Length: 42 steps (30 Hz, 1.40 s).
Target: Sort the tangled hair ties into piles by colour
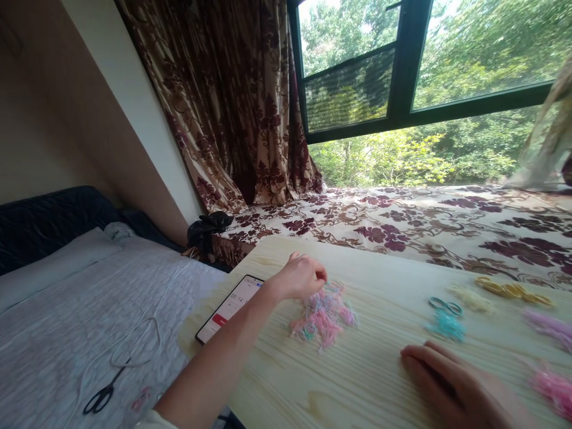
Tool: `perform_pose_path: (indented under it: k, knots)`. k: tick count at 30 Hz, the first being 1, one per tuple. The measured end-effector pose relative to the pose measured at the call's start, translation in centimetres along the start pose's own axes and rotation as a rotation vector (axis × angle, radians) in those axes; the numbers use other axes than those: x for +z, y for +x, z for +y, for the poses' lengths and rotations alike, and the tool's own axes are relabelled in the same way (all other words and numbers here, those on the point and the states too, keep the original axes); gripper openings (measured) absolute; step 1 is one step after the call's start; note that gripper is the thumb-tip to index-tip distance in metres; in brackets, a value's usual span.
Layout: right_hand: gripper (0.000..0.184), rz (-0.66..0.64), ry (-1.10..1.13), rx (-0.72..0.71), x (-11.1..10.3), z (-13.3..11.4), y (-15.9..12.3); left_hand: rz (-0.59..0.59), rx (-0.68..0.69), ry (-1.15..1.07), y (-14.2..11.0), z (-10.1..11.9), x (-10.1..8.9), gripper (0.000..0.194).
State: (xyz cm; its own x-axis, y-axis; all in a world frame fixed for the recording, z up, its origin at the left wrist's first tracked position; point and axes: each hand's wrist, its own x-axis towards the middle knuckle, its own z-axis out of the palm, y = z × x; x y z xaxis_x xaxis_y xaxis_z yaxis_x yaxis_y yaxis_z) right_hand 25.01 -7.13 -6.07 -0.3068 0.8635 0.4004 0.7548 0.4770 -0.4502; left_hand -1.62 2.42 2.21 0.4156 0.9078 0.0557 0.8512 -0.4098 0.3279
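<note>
One pair of black-handled scissors [108,390] lay on a pale, creased bedcover [111,298], between eight and nine o'clock from a loose pile of short pastel strands [324,316] in pink, lilac and mint. A black-edged smartphone [230,301] lay at the pile's nine o'clock, partly under the forearm, its timer running to "00:14". The left hand [301,277] was at eleven o'clock, fingers curled down to the pile's edge — whether they pinched a strand could not be told. The pile sat on a pale wood-grained tabletop [366,369]. Toward four o'clock, the right hand [465,384] had its fingers together and bent; its underside was hidden, so its grip could not be told. Around three o'clock came a turquoise tuft [447,326] touching teal loops [445,305], then pale-yellow strands [472,299], mustard-yellow loops [512,290] and a lilac bundle [549,326] — with a bright-pink bunch [556,387] lower, at the right edge.
</note>
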Motion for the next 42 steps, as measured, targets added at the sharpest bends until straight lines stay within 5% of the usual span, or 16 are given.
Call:
perform_pose_path:
  k: [5, 15, 23, 42]
  knots:
    - [0.034, -0.008, 0.016, 0.021, -0.1, -0.3, 0.0, -0.022, -0.063, -0.203, 0.1, 1.6, -1.0, 0.021]
    - [0.033, -0.063, 0.066, 0.046, -0.5, -0.9, 0.0, -0.093, -0.104, -0.487, 0.3, 1.7, 1.5, 0.023]
    - [0.033, -0.031, 0.064, 0.038, -0.3, -0.9, -0.1, -0.094, -0.083, -0.527, -0.2, 1.1, 1.9, 0.036]
    - [0.032, -0.043, 0.055, 0.034, -0.4, -0.9, -0.1, -0.014, -0.139, -0.407, -0.6, 1.3, 1.7, 0.030]
